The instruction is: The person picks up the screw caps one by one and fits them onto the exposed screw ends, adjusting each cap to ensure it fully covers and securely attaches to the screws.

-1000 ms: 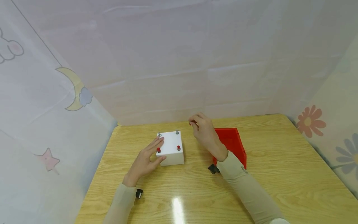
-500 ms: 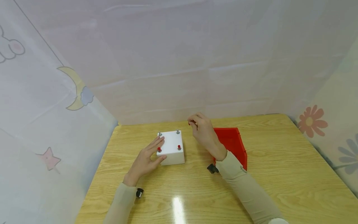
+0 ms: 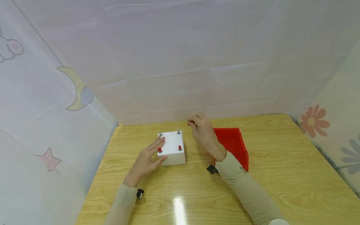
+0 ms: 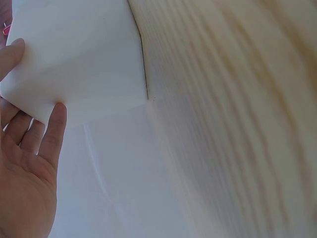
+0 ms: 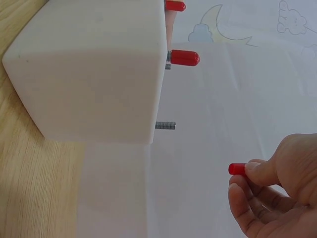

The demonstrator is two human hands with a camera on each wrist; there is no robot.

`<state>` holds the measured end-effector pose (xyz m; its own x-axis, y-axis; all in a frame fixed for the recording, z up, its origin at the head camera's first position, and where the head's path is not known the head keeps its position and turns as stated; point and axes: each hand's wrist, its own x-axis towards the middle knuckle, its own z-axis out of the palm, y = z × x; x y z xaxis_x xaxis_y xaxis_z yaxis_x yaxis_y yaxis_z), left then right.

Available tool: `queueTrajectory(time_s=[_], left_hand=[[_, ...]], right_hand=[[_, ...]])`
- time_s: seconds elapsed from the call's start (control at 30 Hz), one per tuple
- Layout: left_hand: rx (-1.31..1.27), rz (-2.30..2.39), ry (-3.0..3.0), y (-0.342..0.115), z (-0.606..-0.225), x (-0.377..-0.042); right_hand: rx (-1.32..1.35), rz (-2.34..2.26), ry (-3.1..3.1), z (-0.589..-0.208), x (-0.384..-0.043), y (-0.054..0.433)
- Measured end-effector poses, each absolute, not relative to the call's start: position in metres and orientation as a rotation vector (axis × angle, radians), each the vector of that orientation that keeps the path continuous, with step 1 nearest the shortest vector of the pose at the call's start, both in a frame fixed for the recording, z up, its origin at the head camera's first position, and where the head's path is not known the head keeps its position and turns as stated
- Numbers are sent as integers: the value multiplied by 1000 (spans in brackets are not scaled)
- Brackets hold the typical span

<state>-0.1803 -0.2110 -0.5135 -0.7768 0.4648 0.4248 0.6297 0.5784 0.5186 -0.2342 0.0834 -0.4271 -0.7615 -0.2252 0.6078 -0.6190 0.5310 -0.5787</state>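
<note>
My left hand [image 3: 146, 159] holds a white block [image 3: 172, 144] at its left side. The thumb rests on the front face, while fingers lie on the top and along the left side [image 4: 52, 134]. Metal threaded studs stand at the block's top corners. Both near studs wear red caps [image 5: 185, 58]; the far studs, such as the bare stud [image 5: 166, 125], show plain thread. My right hand [image 3: 204, 132] is raised behind and right of the block. Between thumb and fingertips it pinches a small red cap [image 5: 237, 169], its hollow end turned toward the block and apart from the studs.
A red open bin [image 3: 234, 145] stands on the wooden table [image 3: 270, 175] to the right of the block, partly behind my right forearm. A pale fabric backdrop [image 3: 168, 93] rises along the table's back edge and at both sides.
My right hand, with the red cap pinched in it, has shifted slightly to the left toward the block. My left hand and the block hold their place.
</note>
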Motion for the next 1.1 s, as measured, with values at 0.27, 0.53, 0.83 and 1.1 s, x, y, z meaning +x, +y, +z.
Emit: queueTrajectory(time_s=[0.27, 0.53, 0.83, 1.1], left_hand=[[-916, -986, -2562, -212, -515, -181], [-915, -994, -2566, -212, -515, -182], [-914, -995, -2566, -211, -515, -182], [-908, -992, -2583, -212, -514, -181]], right_hand=[[670, 1138, -2305, -426, -236, 81], [665, 1157, -2300, -424, -236, 78], [673, 1160, -2291, -423, -236, 74], [684, 1153, -2304, -425, -239, 71]])
